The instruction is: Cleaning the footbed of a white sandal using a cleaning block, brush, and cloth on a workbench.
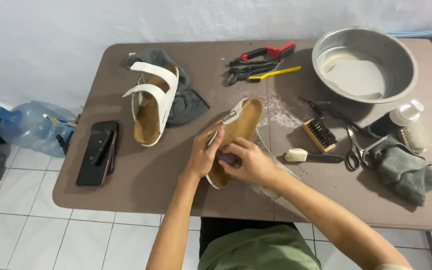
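Note:
A white two-strap sandal (241, 125) with a tan cork footbed lies on the brown table (141, 185) in front of me. My left hand (203, 155) grips its left edge near the open strap. My right hand (248, 162) presses a small purple object (227, 158) against the footbed near the heel; the fingers hide most of it. The matching sandal (153, 102) rests to the left on a dark grey cloth (186, 102), straps closed.
A metal basin (365, 62) stands at the back right. Brushes (263, 62), a wooden brush (320, 135), a white-headed brush (308, 157), scissors (355, 150), a bottle (393, 120) and a grey rag (406, 167) lie right. A black phone (98, 152) lies left. A water jug (33, 127) sits on the floor.

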